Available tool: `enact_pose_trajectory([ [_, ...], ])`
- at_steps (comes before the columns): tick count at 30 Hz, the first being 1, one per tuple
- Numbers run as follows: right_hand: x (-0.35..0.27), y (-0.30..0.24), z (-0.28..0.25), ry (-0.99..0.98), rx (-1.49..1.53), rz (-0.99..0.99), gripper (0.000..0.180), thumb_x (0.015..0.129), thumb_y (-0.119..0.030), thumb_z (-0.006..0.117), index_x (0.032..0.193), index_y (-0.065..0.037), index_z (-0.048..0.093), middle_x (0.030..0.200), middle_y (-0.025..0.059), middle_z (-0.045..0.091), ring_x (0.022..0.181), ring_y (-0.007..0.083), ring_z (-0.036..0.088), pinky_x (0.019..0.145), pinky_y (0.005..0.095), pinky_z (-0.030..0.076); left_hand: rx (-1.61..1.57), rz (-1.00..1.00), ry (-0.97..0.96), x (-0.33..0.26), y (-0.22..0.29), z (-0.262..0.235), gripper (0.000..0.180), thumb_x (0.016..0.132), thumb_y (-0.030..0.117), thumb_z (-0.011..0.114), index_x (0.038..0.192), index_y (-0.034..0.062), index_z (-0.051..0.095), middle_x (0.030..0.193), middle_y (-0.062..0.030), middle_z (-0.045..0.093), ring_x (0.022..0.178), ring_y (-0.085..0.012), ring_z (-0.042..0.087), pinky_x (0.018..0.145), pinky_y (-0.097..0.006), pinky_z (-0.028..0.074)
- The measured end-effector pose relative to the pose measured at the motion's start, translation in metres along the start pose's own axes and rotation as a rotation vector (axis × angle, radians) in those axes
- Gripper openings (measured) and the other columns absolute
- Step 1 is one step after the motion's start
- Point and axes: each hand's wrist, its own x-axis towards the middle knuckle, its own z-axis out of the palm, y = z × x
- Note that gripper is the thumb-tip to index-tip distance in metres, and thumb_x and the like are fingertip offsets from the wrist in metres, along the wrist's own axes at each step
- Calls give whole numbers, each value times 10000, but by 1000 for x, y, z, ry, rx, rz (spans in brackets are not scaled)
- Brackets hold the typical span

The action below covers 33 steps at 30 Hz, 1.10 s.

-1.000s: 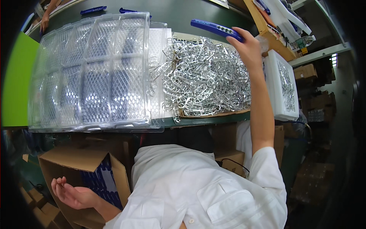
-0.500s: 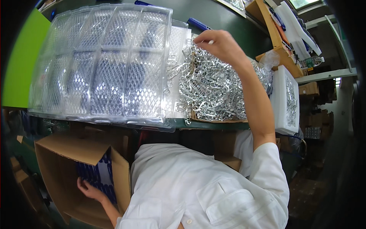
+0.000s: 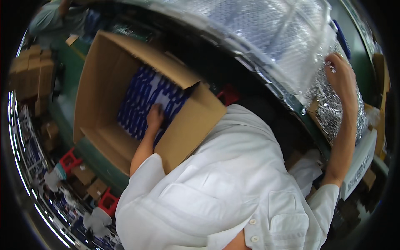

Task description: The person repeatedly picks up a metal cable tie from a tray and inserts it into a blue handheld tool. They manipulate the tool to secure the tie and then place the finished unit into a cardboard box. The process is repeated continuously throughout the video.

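Note:
My left hand (image 3: 155, 116) reaches down into an open cardboard box (image 3: 193, 129). Its fingers are curled against rows of slim blue pieces (image 3: 135, 96) packed inside; what they grip is hidden. Over the table, at the far right, my right hand (image 3: 342, 79) is bent above a heap of small shiny metal clips (image 3: 327, 106). Its thumb and fingers come together, with a bit of silver metal at the tips, blurred. Between the two hands, clear plastic divided trays (image 3: 287, 46) with a textured surface lie along the table edge.
A blue marker pen (image 3: 342, 39) lies behind the clip heap. A white foam box (image 3: 360, 164) stands beside my right forearm. Red stools (image 3: 109, 202) and stacked cartons (image 3: 33, 77) are on the floor at left. Another person (image 3: 56, 21) is at the upper left.
The view has swung left and down toward the cardboard box. My left hand has moved from the box's near side onto the blue pieces. My right hand stays over the clips.

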Motion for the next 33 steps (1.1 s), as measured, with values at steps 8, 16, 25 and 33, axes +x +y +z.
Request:
enact_pose_trajectory([
  [8,-5,-11,2,-35,-55,-22,197,935,-104,684,1117,-36,714,1182,122,725,1078,356,704,932,430,539,-146,-10,-115,-8,24,-25,358,900,189,745,1236,79,689,1215,-133,688,1139,-358,679,949,-454,551],
  [16,-5,-6,-1,103,15,73,190,939,-127,738,1103,-32,729,1167,59,723,1005,210,726,900,353,552,46,-48,-187,-6,34,-22,511,821,295,823,1245,63,658,1149,-145,696,1118,-357,691,923,-447,555],
  [25,-38,60,-12,206,543,337,386,1010,-175,730,1359,-19,680,1123,40,734,1009,117,668,944,283,520,-288,-202,120,-4,-5,-25,472,870,164,749,1317,53,648,1268,-150,712,1133,-332,695,940,-420,559],
  [33,-83,14,-30,192,1074,475,303,978,-121,727,1271,-45,746,1047,17,740,912,66,645,835,229,507,398,763,-79,13,-63,-19,405,891,126,587,1288,102,659,1618,-144,472,1516,-368,416,1219,-640,306],
])
